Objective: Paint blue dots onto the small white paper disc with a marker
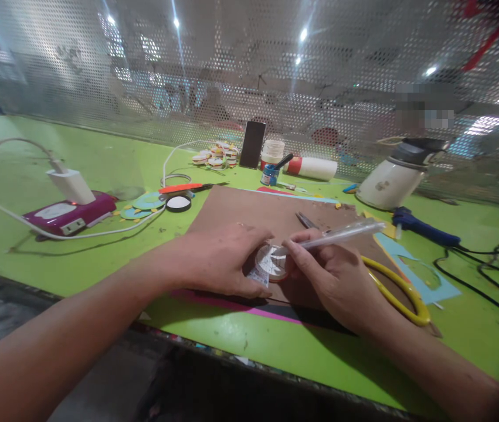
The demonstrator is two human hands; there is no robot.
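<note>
A small round white disc (pixel 271 262) with dark lines on its face lies low over a brown board (pixel 231 208). Curled round its left side, my left hand (pixel 220 261) steadies it between thumb and fingers. A patterned scrap of paper (pixel 258 276) pokes out beside that thumb. My right hand (pixel 337 275) pinches a clear-barrelled pen (pixel 346 232), its tip at the disc's face. Yellow-handled scissors (pixel 411 299) lie partly under the right hand, and their blades (pixel 305 220) show beyond it.
Leftward are a purple power strip (pixel 62 217) with a white charger (pixel 71 186), an orange cutter (pixel 181 188) and a black-rimmed round lid (pixel 179 203). Behind stand a phone (pixel 253 145) and blue paint jar (pixel 270 174). A glue gun (pixel 427 227) and white jug (pixel 392 181) sit right.
</note>
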